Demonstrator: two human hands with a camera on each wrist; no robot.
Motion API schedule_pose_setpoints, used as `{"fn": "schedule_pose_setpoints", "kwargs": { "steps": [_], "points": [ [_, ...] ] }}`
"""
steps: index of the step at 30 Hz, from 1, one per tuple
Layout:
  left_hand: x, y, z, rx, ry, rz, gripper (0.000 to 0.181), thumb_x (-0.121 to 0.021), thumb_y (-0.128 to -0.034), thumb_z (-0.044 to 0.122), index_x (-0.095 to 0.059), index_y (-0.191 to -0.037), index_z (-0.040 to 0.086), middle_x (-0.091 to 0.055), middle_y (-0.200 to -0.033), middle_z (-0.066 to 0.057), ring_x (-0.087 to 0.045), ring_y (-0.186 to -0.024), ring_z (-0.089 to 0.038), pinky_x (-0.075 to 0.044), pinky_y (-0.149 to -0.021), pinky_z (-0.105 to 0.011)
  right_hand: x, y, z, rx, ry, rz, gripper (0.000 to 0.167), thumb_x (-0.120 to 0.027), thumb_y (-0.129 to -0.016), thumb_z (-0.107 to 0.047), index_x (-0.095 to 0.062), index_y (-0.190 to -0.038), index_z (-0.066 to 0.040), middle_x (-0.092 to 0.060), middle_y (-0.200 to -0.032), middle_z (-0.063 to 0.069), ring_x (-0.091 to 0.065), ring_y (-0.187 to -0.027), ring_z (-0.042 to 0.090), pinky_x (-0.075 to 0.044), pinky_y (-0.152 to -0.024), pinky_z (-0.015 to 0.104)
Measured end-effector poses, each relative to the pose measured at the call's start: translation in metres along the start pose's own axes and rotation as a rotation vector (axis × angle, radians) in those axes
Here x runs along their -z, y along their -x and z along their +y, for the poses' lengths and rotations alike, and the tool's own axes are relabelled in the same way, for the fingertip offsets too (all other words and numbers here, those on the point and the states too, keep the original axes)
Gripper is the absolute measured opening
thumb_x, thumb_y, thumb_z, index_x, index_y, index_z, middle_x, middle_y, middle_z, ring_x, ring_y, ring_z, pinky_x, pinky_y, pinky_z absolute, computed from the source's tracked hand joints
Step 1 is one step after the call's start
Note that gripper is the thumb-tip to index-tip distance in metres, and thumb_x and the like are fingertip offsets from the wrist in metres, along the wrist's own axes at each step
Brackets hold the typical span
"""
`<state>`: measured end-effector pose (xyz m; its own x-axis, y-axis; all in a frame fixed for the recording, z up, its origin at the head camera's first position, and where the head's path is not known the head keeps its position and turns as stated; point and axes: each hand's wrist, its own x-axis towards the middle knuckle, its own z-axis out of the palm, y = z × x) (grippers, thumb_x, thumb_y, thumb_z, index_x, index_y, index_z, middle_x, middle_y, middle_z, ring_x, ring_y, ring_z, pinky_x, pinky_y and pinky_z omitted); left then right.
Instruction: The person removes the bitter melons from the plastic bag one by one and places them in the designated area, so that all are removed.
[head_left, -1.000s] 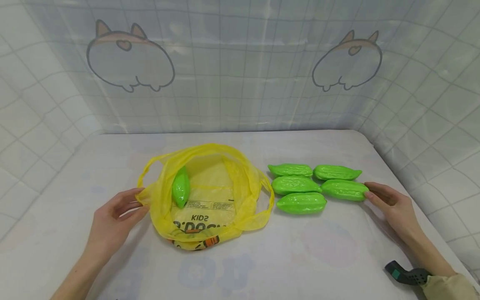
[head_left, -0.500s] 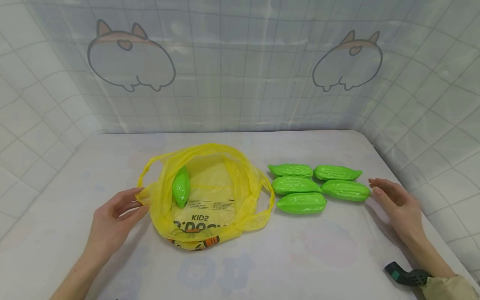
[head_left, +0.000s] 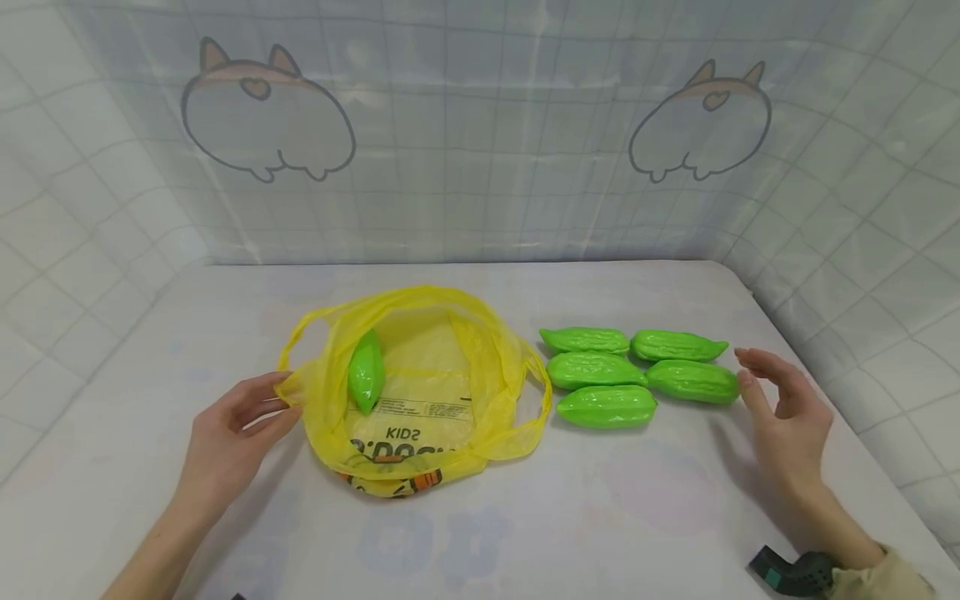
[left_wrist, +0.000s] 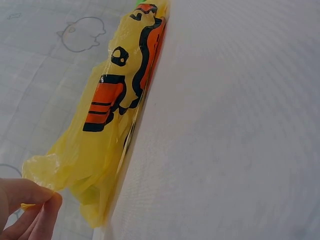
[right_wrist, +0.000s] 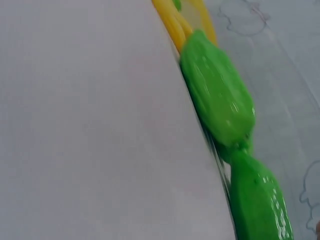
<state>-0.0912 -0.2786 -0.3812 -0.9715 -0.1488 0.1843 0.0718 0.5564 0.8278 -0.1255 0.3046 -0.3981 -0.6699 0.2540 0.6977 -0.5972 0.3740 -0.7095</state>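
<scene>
A yellow plastic bag (head_left: 491, 417) lies with its mouth open towards me. Inside, at its left side, is one glossy green bitter melon (head_left: 366, 372). My left hand (head_left: 232, 446) pinches the bag's left edge between thumb and fingers; the left wrist view shows this grip on the thin yellow plastic (left_wrist: 47, 170). Several more bitter melons (head_left: 603, 407) lie grouped to the right of the bag. Just off the end of the rightmost front one (head_left: 692, 382), my right hand (head_left: 791, 421) is spread with thumb and fingers apart, holding nothing. Whether the thumb touches that melon, I cannot tell.
White table (head_left: 585, 517) surrounds the things, with a grid-patterned curtain (head_left: 487, 167) behind it and at both sides. One bag handle (head_left: 536, 408) reaches close to the melons. A dark band (head_left: 795, 573) sits on the right wrist.
My right hand's fingertips, at the end of the rightmost front bitter melon a second ago, have drawn back from it and spread wider. The left hand keeps its pinch on the bag.
</scene>
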Motion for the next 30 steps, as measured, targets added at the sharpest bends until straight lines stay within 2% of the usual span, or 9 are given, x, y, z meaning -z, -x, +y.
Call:
{"fn": "schedule_pose_setpoints", "kwargs": {
  "steps": [3,6,9,12,20,24,30],
  "points": [
    [0.0,0.0,0.001,0.003,0.005,-0.001,0.049,-0.075,-0.0914,0.02,-0.058,-0.136,0.008,-0.059,-0.12,0.018,-0.06,-0.097,0.011,-0.051,-0.081,-0.005,-0.014,0.004,-0.009,0.054,-0.052,-0.038,0.03,-0.055,-0.085,0.024,-0.062,-0.114,0.02,-0.071,-0.112,0.013,-0.062,-0.105,0.016,-0.046,-0.101,0.021],
    [0.0,0.0,0.002,0.009,0.005,-0.004,0.049,-0.075,-0.0916,0.021,-0.058,-0.136,0.008,-0.059,-0.12,0.017,-0.06,-0.098,0.011,-0.051,-0.081,-0.005,-0.028,0.007,-0.016,0.105,-0.192,-0.093,0.032,-0.052,-0.081,0.029,-0.059,-0.112,0.025,-0.07,-0.111,0.018,-0.062,-0.105,0.02,-0.046,-0.102,0.025],
    [0.0,0.0,0.003,0.019,0.003,-0.004,0.05,-0.074,-0.0919,0.023,-0.058,-0.136,0.008,-0.059,-0.12,0.017,-0.06,-0.098,0.011,-0.052,-0.081,-0.005,-0.043,0.01,-0.021,0.156,-0.282,-0.138,0.032,-0.051,-0.078,0.031,-0.055,-0.109,0.029,-0.07,-0.112,0.02,-0.062,-0.106,0.023,-0.046,-0.099,0.027],
    [0.0,0.0,0.003,0.021,0.002,0.001,0.049,-0.074,-0.0918,0.022,-0.058,-0.136,0.008,-0.06,-0.12,0.017,-0.06,-0.097,0.011,-0.052,-0.081,-0.005,-0.056,0.012,-0.03,0.191,-0.265,-0.167,0.033,-0.052,-0.075,0.031,-0.054,-0.108,0.03,-0.07,-0.112,0.019,-0.061,-0.106,0.023,-0.047,-0.097,0.027],
    [-0.001,0.0,0.002,-0.01,-0.011,0.008,0.048,-0.075,-0.0915,0.02,-0.059,-0.135,0.008,-0.06,-0.12,0.018,-0.06,-0.097,0.012,-0.052,-0.081,-0.005,-0.092,0.024,-0.057,0.269,-0.185,-0.216,0.037,-0.057,-0.074,0.025,-0.059,-0.111,0.023,-0.068,-0.111,0.024,-0.062,-0.11,0.021,-0.047,-0.1,0.027],
    [0.0,0.001,0.002,0.004,-0.004,0.003,0.048,-0.075,-0.0916,0.021,-0.059,-0.135,0.008,-0.06,-0.119,0.02,-0.06,-0.096,0.012,-0.051,-0.081,-0.005,-0.108,0.032,-0.061,0.319,-0.116,-0.216,0.038,-0.06,-0.073,0.019,-0.063,-0.111,0.018,-0.068,-0.108,0.025,-0.063,-0.11,0.021,-0.047,-0.102,0.026],
    [0.0,0.001,0.002,0.007,-0.01,0.009,0.049,-0.075,-0.0913,0.021,-0.059,-0.135,0.008,-0.06,-0.118,0.02,-0.06,-0.096,0.012,-0.051,-0.08,-0.004,-0.13,0.044,-0.053,0.343,-0.117,-0.271,0.038,-0.065,-0.076,0.013,-0.064,-0.114,0.014,-0.068,-0.112,0.023,-0.062,-0.113,0.021,-0.047,-0.104,0.025]
  ]
}}
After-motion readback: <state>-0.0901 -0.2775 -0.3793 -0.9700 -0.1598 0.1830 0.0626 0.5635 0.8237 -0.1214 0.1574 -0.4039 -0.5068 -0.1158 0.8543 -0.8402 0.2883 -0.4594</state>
